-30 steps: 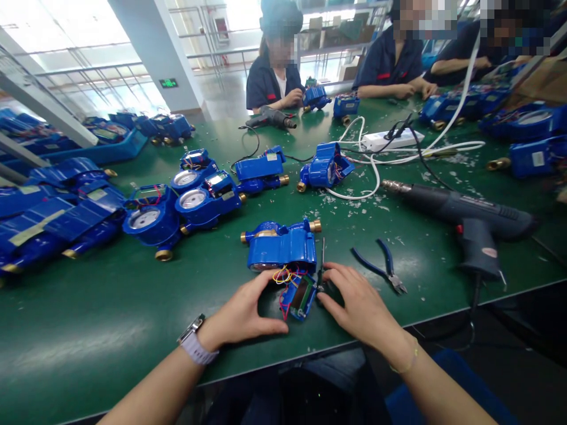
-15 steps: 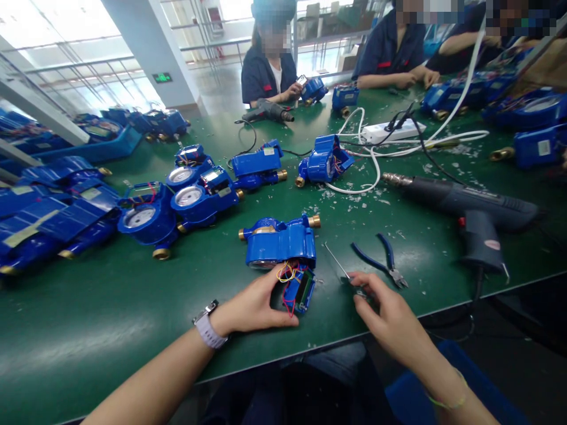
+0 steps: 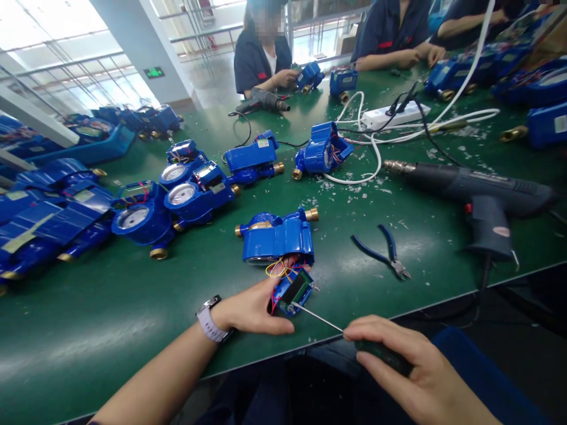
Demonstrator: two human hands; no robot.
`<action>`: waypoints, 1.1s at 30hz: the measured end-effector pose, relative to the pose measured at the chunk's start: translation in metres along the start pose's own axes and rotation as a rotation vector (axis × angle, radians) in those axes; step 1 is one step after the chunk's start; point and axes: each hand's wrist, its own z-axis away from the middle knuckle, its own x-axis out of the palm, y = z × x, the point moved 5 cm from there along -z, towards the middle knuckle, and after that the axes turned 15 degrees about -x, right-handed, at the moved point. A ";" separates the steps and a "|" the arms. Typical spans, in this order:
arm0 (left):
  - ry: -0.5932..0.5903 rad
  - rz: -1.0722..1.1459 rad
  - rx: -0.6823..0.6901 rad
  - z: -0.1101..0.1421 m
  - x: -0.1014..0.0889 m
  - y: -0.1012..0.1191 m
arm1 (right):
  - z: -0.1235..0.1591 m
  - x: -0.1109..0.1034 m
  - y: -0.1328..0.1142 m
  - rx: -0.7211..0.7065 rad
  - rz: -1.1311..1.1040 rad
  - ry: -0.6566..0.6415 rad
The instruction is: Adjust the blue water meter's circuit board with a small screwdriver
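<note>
A blue water meter (image 3: 277,237) with brass ends lies face down near the front edge of the green table (image 3: 110,330). Coloured wires join it to a small blue electronics module (image 3: 292,290) lying in front of it. My left hand (image 3: 254,307), a watch on its wrist, pinches that module between thumb and fingers. My right hand (image 3: 407,369), off the table's front edge, grips the dark handle of a thin screwdriver (image 3: 316,317). The screwdriver's tip rests on the module.
Blue-handled pliers (image 3: 383,251) lie right of the meter, a dark heat gun (image 3: 478,192) beyond them. Several opened blue meters (image 3: 177,200) crowd the left and centre. A white power strip (image 3: 392,118) with cables lies further back. Other people work at the far side.
My right hand lifted the screwdriver off the table, drew back toward me and turned its tip onto the module. My left hand stayed on the module.
</note>
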 end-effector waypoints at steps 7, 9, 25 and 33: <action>-0.039 0.099 0.052 0.001 -0.006 -0.002 | -0.006 0.005 -0.009 -0.200 0.130 -0.083; 0.000 0.042 0.059 -0.002 -0.009 0.000 | -0.009 0.005 -0.012 -0.215 0.136 -0.088; 0.089 -0.153 0.090 -0.006 -0.008 -0.003 | -0.019 0.007 -0.015 -0.260 0.167 -0.128; 0.115 -0.146 0.178 -0.009 -0.003 -0.007 | -0.024 0.003 -0.027 -0.349 0.417 -0.196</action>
